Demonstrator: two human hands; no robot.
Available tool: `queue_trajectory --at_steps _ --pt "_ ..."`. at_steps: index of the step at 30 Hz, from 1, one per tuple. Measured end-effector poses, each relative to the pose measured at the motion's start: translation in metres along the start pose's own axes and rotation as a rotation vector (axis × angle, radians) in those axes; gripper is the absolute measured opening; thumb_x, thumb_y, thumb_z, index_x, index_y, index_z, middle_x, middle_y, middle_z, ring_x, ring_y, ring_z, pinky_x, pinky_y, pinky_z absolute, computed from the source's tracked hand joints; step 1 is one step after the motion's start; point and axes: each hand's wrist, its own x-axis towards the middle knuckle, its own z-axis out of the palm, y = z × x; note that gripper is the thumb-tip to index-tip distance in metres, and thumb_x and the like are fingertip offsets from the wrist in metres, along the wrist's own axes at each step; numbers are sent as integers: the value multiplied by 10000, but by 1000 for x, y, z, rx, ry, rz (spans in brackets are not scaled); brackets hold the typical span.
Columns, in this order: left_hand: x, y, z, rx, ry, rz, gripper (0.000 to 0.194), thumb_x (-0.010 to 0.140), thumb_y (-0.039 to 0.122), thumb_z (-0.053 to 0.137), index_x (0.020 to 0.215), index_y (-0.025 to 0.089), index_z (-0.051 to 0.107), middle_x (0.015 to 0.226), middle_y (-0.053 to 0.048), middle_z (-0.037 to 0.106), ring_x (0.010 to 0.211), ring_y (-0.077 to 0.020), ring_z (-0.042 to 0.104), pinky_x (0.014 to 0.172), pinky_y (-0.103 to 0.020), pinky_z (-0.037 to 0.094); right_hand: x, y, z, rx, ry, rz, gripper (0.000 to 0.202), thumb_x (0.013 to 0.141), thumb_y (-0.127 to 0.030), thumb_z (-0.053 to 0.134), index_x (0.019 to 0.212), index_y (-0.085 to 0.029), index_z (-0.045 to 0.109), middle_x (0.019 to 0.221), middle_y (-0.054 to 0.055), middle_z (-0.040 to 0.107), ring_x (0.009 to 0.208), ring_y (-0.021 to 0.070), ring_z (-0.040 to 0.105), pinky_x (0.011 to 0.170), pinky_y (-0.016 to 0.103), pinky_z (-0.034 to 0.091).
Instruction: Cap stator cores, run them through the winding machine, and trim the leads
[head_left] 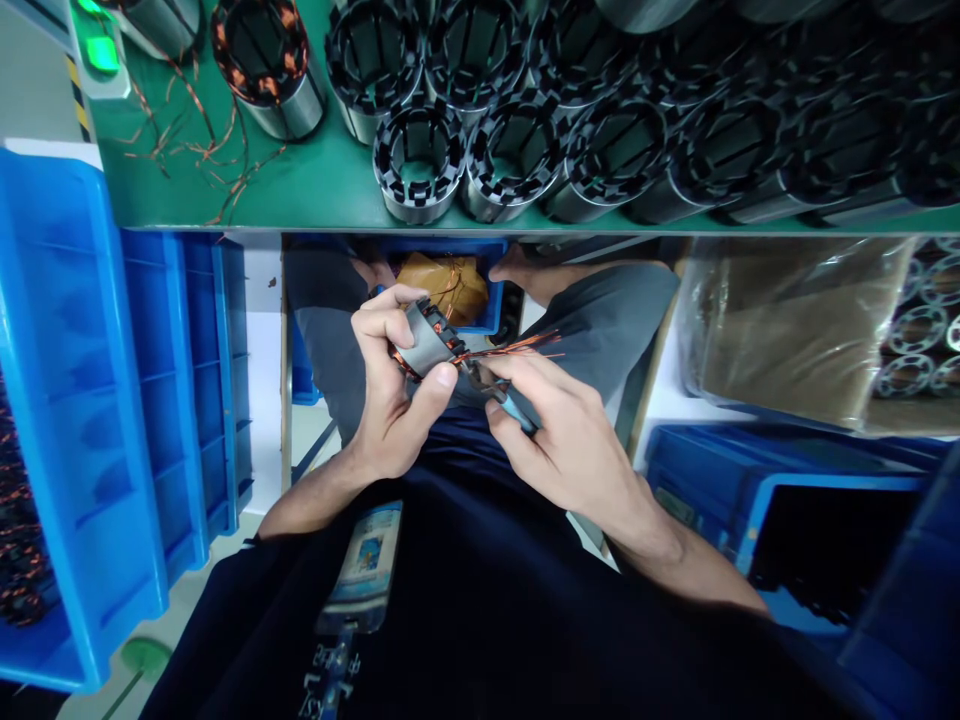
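Observation:
My left hand (394, 385) is closed around a motor stator (430, 338), a short metal cylinder with black slots and copper windings, held tilted above my lap. From its right side a bundle of copper wires (517, 347) sticks out to the right. In my right hand (559, 425) is a pair of cutting pliers (514, 405) with blue handles. The pliers' jaws are at the base of the wires, close to the stator; whether they are closed on a wire I cannot make out.
On the green bench (300, 190) stand many bare stator cores (420, 165) and a wound stator (270, 75) with loose leads. Blue bins (82, 400) are on the left, another blue crate (750, 470) at right. Below the bench, a blue box (491, 300) sits between my legs.

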Motion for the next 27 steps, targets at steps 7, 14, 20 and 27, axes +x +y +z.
queue_trajectory --at_steps 7,14,20,27 --pt "4 -21 6 -191 106 221 361 1120 453 718 1347 326 468 1513 -117 547 1385 -292 567 1100 -506 534 1 1 -2 -36 59 -62 305 1056 -106 650 1310 -207 786 1319 100 885 1203 276 868 1078 399 712" --pt "1 -16 0 -113 65 184 330 1146 443 700 1328 329 450 1461 -100 532 1436 -291 554 1178 -494 509 1 10 5 60 102 -31 134 1148 -288 787 1247 -219 847 1276 59 921 1132 233 902 1032 317 695" --pt "8 -69 16 -30 146 -34 340 1177 548 671 1278 303 459 1354 -82 517 1366 -274 575 1222 -462 495 38 66 38 241 -93 189 481 1223 -558 620 946 -205 794 875 22 825 786 171 737 845 304 549" --pt "46 -185 49 168 225 -464 307 1072 275 756 1098 298 451 1280 -100 596 1354 -310 570 1300 -490 487 105 171 125 351 -291 411 567 1203 -689 635 1026 -171 782 712 -44 661 600 126 609 686 288 566"
